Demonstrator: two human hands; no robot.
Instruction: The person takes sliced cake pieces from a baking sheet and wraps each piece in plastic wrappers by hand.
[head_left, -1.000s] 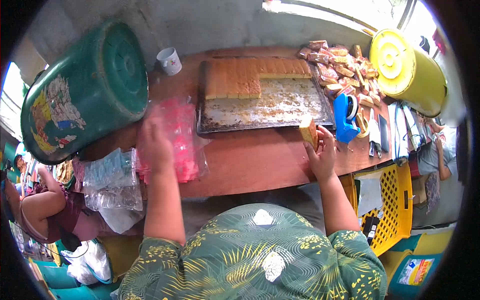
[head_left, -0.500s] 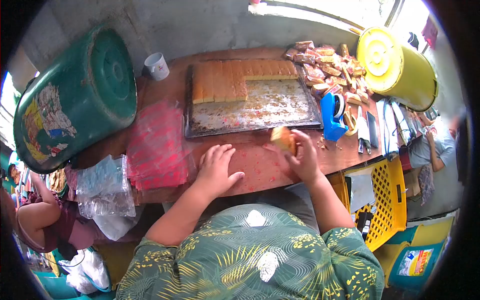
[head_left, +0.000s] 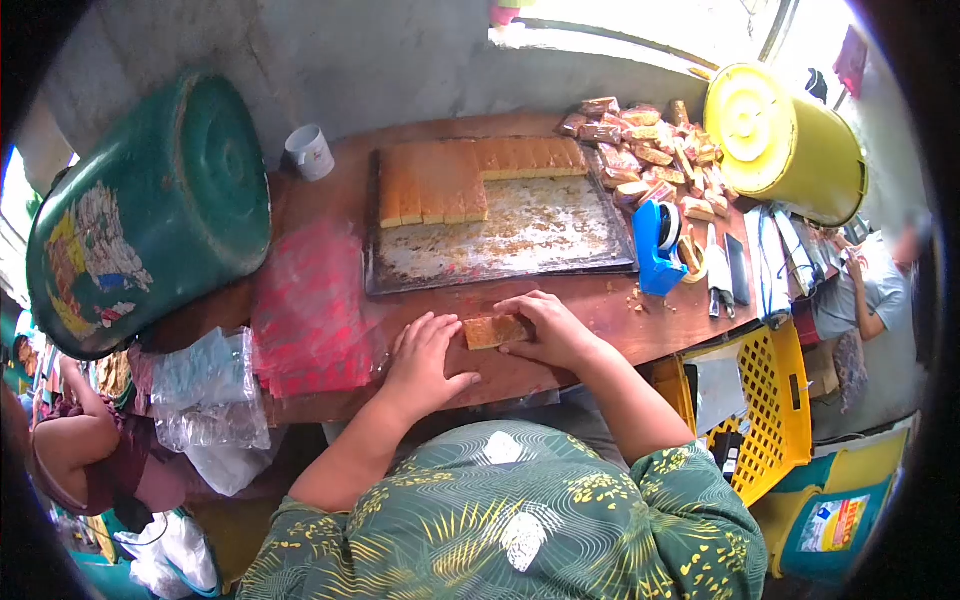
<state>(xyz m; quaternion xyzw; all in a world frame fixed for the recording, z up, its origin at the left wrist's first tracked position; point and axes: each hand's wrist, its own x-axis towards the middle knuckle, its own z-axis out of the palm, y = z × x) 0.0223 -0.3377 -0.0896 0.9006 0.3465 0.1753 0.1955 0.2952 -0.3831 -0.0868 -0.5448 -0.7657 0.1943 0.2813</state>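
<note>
A slice of cake (head_left: 493, 332) with a browned top is gripped between the thumb and fingers of my right hand (head_left: 552, 330), low over the front of the brown table. Close by on the left, my left hand (head_left: 424, 362) rests with its fingers stretched out and holds nothing. Its fingertips come near the slice's left end; whether they touch, I cannot tell. Beyond both hands, a dark baking tray (head_left: 540, 235) bears the rest of the sheet cake (head_left: 430, 185), cut into slices along its back and left. Red-printed plastic wrappers (head_left: 310, 310) lie left of my left hand.
Wrapped slices (head_left: 650, 150) are heaped at the back right, near a blue tape dispenser (head_left: 655, 255). A green bin (head_left: 150, 210) and a yellow bin (head_left: 790, 140) lie tipped at either side. A white mug (head_left: 310, 153) stands behind. A yellow crate (head_left: 765, 410) is below right; other people sit at both sides.
My right hand has brought the cake slice left and toward me, close to my left hand, and the slice now lies flatter. My left hand has stayed nearly in place.
</note>
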